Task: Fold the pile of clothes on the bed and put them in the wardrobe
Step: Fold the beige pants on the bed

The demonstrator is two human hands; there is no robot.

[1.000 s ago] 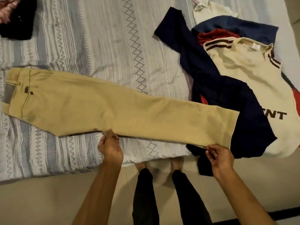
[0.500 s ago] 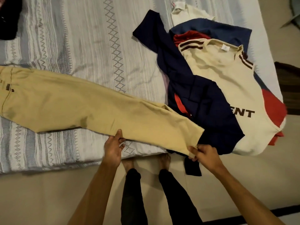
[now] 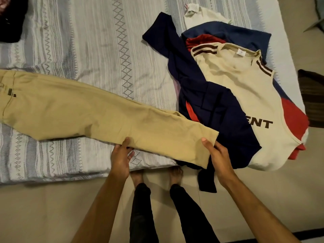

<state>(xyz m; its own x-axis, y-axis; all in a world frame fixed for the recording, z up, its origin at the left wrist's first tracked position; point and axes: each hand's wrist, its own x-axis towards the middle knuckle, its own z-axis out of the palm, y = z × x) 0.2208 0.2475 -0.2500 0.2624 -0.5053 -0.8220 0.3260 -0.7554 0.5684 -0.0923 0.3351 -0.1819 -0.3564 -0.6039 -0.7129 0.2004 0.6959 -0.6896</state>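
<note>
A dark garment sits at the bed's far left corner as a person stands at the near edge of the bed, working on tan trousers. The trousers lie legs together across the patterned bedspread, waistband toward the left edge and the cuffs lifted at the near edge. The left hand grips the lower edge of the leg partway along, thumb on top and fingers curled beneath. The right hand holds the cuff end, thumb over the cloth and fingers under it, raising it off the bed. To the right lies the unfolded pile: a navy garment spilling over the near edge, a cream shirt with brown stripes and lettering on top, red cloth and blue cloth beneath, and a white piece toward the far edge. By the look of it, the job is at an early stage: the trousers seem halved lengthwise only, with the crosswise folds to come, the pile is untouched, no folded stack shows, and the wardrobe is out of view.
</note>
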